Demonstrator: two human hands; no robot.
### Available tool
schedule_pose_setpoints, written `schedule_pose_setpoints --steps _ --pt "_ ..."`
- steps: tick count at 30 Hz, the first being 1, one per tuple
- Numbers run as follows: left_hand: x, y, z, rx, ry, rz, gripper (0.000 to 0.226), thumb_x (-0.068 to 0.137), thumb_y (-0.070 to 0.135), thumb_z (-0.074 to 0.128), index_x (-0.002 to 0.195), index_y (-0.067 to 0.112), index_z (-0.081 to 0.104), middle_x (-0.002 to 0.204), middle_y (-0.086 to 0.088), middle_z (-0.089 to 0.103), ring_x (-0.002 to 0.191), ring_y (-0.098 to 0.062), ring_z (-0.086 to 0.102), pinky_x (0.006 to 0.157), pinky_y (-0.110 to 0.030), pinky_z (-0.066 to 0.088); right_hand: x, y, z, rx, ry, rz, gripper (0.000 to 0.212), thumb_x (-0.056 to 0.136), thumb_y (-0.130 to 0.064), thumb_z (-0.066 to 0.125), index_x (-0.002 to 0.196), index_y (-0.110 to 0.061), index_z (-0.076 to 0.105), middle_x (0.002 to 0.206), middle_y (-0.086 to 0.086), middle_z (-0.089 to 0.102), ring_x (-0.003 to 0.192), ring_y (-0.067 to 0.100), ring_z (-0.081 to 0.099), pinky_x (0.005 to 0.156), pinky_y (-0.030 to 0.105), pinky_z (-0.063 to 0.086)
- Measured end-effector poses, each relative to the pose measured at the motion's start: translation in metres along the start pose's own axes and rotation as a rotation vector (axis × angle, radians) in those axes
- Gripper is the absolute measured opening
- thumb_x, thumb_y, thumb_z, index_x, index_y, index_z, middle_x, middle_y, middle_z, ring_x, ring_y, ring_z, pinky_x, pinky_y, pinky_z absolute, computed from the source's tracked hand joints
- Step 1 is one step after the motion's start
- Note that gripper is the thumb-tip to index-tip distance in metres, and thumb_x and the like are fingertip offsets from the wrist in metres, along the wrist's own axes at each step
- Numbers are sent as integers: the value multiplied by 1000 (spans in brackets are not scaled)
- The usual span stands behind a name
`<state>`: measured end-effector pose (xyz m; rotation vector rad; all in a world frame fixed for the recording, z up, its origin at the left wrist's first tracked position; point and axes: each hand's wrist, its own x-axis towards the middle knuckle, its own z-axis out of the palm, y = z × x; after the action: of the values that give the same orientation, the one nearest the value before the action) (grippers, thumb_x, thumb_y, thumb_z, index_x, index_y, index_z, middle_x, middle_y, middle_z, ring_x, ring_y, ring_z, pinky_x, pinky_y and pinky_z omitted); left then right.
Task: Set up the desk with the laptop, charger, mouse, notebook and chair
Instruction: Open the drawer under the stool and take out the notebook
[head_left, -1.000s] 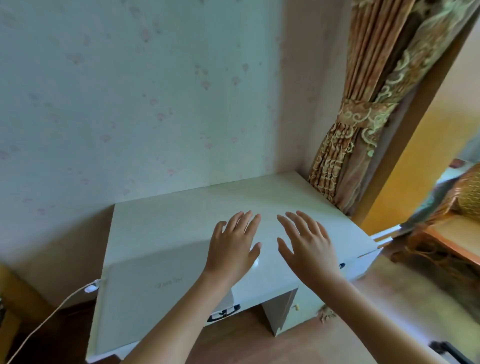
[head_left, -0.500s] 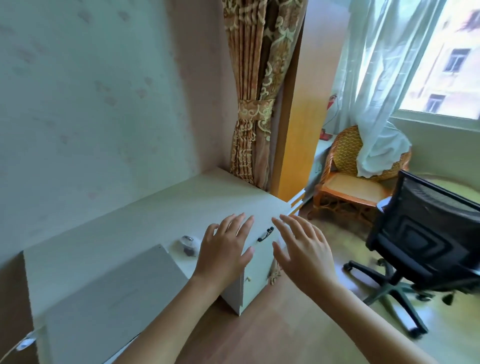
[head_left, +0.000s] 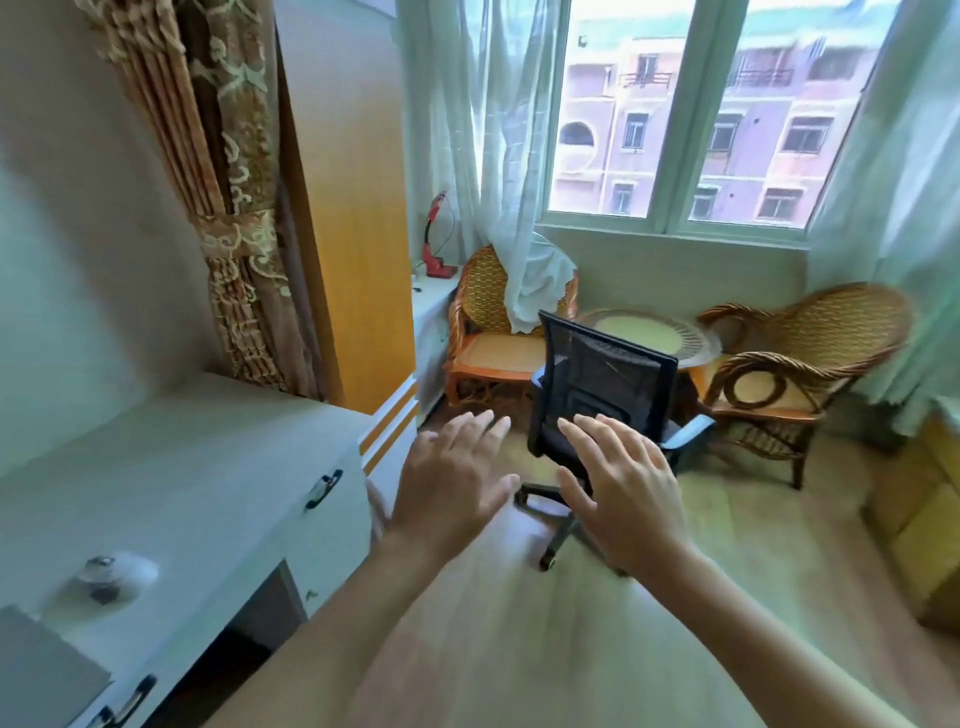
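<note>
Office chair (head_left: 605, 387) with black mesh back stands far beyond both hands, untouched; left hand (head_left: 452, 486) and right hand (head_left: 623, 488) spread wide, holding nothing.

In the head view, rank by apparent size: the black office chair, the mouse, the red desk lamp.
1. black office chair
2. mouse
3. red desk lamp

The mouse sits much nearer the camera, so ranks 2 and 3 are unsure.

The office chair (head_left: 605, 384) was black mesh. The desk (head_left: 208, 467) was white with black handles; the mouse (head_left: 111, 577) white. The wicker armchairs (head_left: 810, 358) were golden-brown weave, and the curtain (head_left: 228, 171) brown with cream scrollwork.
</note>
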<state>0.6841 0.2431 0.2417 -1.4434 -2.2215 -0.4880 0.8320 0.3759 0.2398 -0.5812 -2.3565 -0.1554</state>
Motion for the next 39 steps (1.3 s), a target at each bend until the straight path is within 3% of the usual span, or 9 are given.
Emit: schedule_pose_setpoints --steps 6,13,15,24,29,39 --pt "60 132 69 -37 -55 159 59 84 54 40 130 23 59 128 2 63 117 -17 59 82 -36 50 -36 138 -28 -135 -39 99 48 86 -42 45 123 -17 61 120 3 65 114 25 60 93 42 48" --pt "109 239 117 -84 -75 299 57 82 52 61 130 21 59 128 1 64 117 -18 60 82 -37 51 -67 245 -53 -211 -44 236 47 87 -43 46 122 -17 61 121 3 65 116 24 59 94 43 47" --pt "123 263 128 -91 -87 331 56 84 53 56 130 21 59 128 1 64 117 -18 60 83 -37 51 -73 270 -55 -236 -61 278 46 87 -43 46 123 -17 61 122 3 65 117 24 58 95 44 47" --pt "194 347 189 -166 -120 469 61 88 57 37 135 22 52 134 2 59 123 -17 55 88 -38 48 -81 364 -48 -302 -73 405 46 88 -44 47 124 -18 60 122 3 64 116 24 58 95 45 47" --pt "240 382 228 -225 -117 521 61 87 57 37 134 22 54 133 2 60 122 -17 55 88 -38 50 -66 421 -36 -342 -53 461 43 86 -40 55 121 -17 61 119 4 66 114 25 60 94 46 49" --pt "348 451 294 -290 -91 626 62 87 56 38 135 20 53 134 2 59 124 -17 53 87 -37 48 -36 532 -17 -415 -28 559 44 88 -44 49 119 -16 63 117 4 67 112 24 61 93 44 48"
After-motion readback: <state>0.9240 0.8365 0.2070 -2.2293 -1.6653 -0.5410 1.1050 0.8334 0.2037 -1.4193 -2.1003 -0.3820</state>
